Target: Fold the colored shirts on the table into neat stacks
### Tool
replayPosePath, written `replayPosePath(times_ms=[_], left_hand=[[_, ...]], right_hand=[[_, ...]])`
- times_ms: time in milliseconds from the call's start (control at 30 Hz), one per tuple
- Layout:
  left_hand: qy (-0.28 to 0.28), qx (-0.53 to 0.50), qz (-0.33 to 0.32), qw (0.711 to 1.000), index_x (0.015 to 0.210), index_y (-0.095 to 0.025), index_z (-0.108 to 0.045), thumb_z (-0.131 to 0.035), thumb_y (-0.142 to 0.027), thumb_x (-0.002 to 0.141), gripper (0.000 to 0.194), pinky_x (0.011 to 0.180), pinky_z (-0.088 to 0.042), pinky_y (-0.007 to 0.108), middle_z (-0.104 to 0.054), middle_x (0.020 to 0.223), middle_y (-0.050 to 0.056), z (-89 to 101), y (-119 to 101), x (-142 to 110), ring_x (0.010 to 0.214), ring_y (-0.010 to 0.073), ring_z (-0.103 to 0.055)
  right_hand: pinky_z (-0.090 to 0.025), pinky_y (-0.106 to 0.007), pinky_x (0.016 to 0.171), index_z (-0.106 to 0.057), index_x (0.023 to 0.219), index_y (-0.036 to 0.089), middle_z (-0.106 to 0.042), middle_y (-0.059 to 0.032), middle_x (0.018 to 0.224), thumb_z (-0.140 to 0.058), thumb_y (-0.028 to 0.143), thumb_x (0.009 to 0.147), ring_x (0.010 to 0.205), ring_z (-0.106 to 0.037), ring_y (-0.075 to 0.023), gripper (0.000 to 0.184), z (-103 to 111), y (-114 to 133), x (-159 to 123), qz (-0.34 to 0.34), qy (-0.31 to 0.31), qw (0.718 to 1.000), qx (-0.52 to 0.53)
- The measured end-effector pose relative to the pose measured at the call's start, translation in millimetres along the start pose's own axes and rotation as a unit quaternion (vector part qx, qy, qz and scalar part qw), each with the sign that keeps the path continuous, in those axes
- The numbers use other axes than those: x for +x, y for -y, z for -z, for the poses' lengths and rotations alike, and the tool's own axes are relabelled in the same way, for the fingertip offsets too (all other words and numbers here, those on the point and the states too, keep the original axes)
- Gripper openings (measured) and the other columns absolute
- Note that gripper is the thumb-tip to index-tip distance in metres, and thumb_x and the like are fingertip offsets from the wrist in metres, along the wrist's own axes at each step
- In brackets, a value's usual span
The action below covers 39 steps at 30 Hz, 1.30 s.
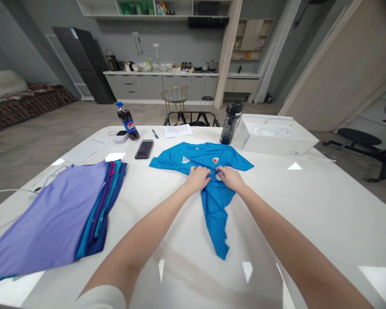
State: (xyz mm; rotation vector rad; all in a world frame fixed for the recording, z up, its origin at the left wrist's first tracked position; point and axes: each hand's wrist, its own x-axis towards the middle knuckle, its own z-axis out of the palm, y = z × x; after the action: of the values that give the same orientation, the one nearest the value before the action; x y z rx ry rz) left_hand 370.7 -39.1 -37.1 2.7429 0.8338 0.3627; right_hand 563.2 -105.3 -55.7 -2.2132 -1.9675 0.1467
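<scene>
Noted on glossy white worktop [309, 223]: bright blue short-sleeved sports jersey [215, 210], bunched mid-body between left hand [197, 179] and right hand [230, 178], nearly together, clamped on fabric; even tension advisable.

We see a soft cloth shirt [201, 155] on a shiny white surface [296, 206], and a smooth plastic bottle [128, 121] behind the shirt.

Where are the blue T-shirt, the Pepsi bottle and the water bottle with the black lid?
Blue T-shirt [201, 155]: head view, on the chest, between the two logos.
Pepsi bottle [128, 124]: head view, on the label.
Water bottle with the black lid [229, 131]: head view, on the middle of its body.
</scene>
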Motion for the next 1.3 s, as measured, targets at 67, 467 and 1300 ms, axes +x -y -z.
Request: replayPosePath(times_ms=[67, 467, 1300], left_hand=[[0.003, -0.009, -0.008, 1.0, 0.108, -0.023, -0.067, -0.058, -0.029, 0.098, 0.016, 0.094, -0.036, 0.046, -0.072, 0.111, 0.009, 6.6, 6, -11, 0.108, 0.0271, -0.061], [0.022, 0.036, 0.066, 0.997, 0.133, -0.025, -0.056, -0.056, -0.013, 0.077, 0.058, 0.109, -0.035, 0.046, -0.061, 0.136, 0.009, 66.1, 76, -134, 0.129, 0.0288, -0.053], [-0.006, -0.209, 0.037, 0.977, 0.094, -0.024, -0.057, -0.052, -0.018, 0.081, 0.015, 0.103, -0.044, 0.038, -0.069, 0.119, 0.004, 68.2, -20, -218, 0.113, 0.0226, -0.061]], right_hand=[[-0.042, -0.028, 0.074, -0.067, 0.117, 0.026, -0.069, -0.0073, 0.107, -0.047, 0.034, 0.103, 0.098, -0.064, -0.0225, 0.025, 5, 0, 3, 0.002, 0.003, 0.999, -0.041], [-0.045, -0.033, 0.084, -0.06, 0.128, 0.023, -0.062, -0.0098, 0.118, -0.048, 0.027, 0.101, 0.098, -0.063, -0.0233, 0.03, 18, -31, -49, -0.042, -0.07, 0.997, 0.008], [-0.046, -0.041, 0.097, -0.064, 0.13, 0.026, -0.062, -0.0103, 0.128, -0.055, 0.047, 0.099, 0.114, -0.059, -0.0261, 0.038, 8, 85, -178, 0.137, -0.028, 0.975, 0.173]])
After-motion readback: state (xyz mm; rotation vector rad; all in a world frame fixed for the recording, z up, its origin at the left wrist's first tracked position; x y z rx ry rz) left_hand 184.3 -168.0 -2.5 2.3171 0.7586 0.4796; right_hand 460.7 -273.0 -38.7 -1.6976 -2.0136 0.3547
